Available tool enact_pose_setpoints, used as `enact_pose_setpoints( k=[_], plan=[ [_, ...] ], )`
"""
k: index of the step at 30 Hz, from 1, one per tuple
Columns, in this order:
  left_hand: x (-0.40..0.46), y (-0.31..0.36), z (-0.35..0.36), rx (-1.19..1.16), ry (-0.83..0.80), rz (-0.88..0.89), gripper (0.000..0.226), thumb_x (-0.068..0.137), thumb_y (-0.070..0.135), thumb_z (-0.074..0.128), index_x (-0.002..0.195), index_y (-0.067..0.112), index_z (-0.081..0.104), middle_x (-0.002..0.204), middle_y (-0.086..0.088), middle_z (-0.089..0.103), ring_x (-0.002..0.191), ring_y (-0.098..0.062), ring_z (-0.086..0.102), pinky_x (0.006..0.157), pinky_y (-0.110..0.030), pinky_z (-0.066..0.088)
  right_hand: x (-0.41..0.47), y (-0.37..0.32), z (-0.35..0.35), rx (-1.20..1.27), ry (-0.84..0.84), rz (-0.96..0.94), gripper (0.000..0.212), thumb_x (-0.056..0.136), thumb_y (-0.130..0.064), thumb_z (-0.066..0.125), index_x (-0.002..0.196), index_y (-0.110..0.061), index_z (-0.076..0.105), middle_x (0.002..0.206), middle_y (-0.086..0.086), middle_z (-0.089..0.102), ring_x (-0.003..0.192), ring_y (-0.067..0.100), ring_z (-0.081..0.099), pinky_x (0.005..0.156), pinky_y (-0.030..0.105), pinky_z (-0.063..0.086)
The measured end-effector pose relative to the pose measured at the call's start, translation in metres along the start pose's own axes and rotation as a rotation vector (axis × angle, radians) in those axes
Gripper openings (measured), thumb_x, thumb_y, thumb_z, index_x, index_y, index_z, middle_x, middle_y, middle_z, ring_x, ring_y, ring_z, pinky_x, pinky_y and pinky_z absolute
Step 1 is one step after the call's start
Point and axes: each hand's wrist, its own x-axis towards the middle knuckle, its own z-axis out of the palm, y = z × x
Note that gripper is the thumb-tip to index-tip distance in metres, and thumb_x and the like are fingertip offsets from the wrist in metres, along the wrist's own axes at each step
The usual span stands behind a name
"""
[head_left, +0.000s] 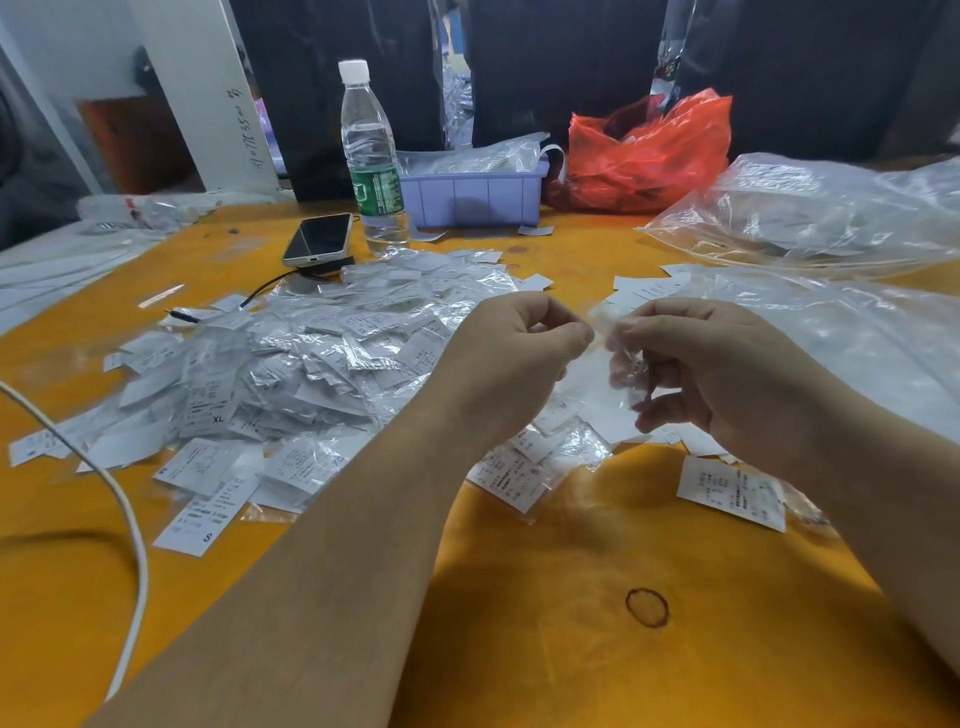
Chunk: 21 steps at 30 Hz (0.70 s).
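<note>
My left hand (511, 364) and right hand (727, 384) are both up over the middle of the yellow surface (571, 649), with a small clear plastic pouch (602, 364) stretched between them. Left fingers (576, 332) are curled and pinch the pouch's left edge. Right fingers (628, 327) are curled and pinch its right edge. The pouch is blurred, so I can't tell what's inside. It's held off the surface, above a few loose bagged white labels (519, 473).

Left of my hands, toward the left edge, is a big heap of white printed labels in clear sleeves (311, 364). At the far edge stands a clear plastic water bottle with a white cap and green wrap (371, 156), upright. A dark-screened phone (318, 239) lies just left of it and a lilac plastic tray (472, 197) sits just right. A crumpled red plastic bag (649, 150) is beside the tray. Large clear plastic bags (810, 208) fill the far right corner. A white cable (130, 519) curves along the near left edge. A dark ring stain (647, 607) marks the near edge.
</note>
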Motion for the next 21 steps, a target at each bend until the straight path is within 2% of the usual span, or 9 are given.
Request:
enact_pose_setpoints(
  k=[5,11,13,15,17,20,21],
  plan=[
    [0.0001,0.0000,-0.0002,0.002,-0.001,0.006,0.010,0.091,0.022,0.063,0.084,0.018,0.069,0.083,-0.004,0.069,0.073,-0.011,0.062,0.070,-0.031,0.051,-0.0006,-0.0008,0.0008,-0.046,0.012,0.000,0.020,0.094,-0.007,0.055,0.077,-0.005,0.066,0.064,0.009,0.063,0.056,0.019,0.056,0.048,0.028,0.050],
    [-0.0013,0.0021,0.0006,-0.063,-0.046,0.033,0.009,0.089,0.019,0.065,0.081,0.017,0.069,0.078,-0.005,0.066,0.073,-0.015,0.061,0.070,-0.037,0.053,0.0015,0.0034,0.0007,0.098,-0.016,0.193,0.044,0.099,-0.038,0.043,0.094,-0.005,0.070,0.078,0.015,0.069,0.057,0.020,0.059,0.052,0.033,0.050],
    [-0.0025,0.0031,0.0021,-0.065,-0.076,0.053,0.009,0.090,0.016,0.065,0.082,0.016,0.069,0.077,-0.007,0.064,0.072,-0.017,0.060,0.070,-0.037,0.053,0.0008,0.0035,0.0012,0.119,-0.031,0.206,0.036,0.098,-0.032,0.047,0.092,-0.007,0.071,0.079,0.013,0.068,0.058,0.017,0.058,0.051,0.032,0.050],
    [-0.0031,0.0038,0.0034,-0.047,-0.093,0.063,0.008,0.090,0.014,0.065,0.084,0.013,0.070,0.079,-0.015,0.065,0.072,-0.019,0.059,0.072,-0.043,0.055,0.0004,0.0024,0.0007,0.135,-0.029,0.190,0.023,0.094,-0.016,0.054,0.082,-0.011,0.074,0.076,0.010,0.066,0.057,0.015,0.058,0.047,0.028,0.049],
    [-0.0033,0.0044,0.0036,-0.030,-0.097,0.059,0.008,0.090,0.013,0.064,0.086,0.010,0.070,0.084,-0.022,0.067,0.072,-0.021,0.059,0.072,-0.044,0.055,0.0007,0.0008,-0.0007,0.159,-0.009,0.171,0.024,0.088,-0.005,0.058,0.071,-0.013,0.073,0.070,0.009,0.063,0.053,0.014,0.057,0.045,0.026,0.048],
    [-0.0031,0.0039,0.0030,-0.008,-0.057,0.042,0.010,0.088,0.013,0.064,0.085,0.006,0.069,0.075,-0.013,0.066,0.067,-0.015,0.058,0.065,-0.034,0.052,0.0024,-0.0003,-0.0030,0.195,0.074,0.142,0.024,0.087,-0.001,0.059,0.067,-0.012,0.068,0.062,0.005,0.059,0.048,0.013,0.053,0.043,0.024,0.046],
    [-0.0028,0.0033,0.0026,-0.008,-0.035,0.030,0.010,0.087,0.013,0.063,0.084,0.004,0.068,0.075,-0.012,0.067,0.066,-0.015,0.059,0.066,-0.034,0.053,0.0028,-0.0007,-0.0038,0.206,0.111,0.132,0.026,0.087,-0.001,0.058,0.065,-0.013,0.067,0.060,0.004,0.059,0.047,0.013,0.053,0.042,0.023,0.045]
  ],
)
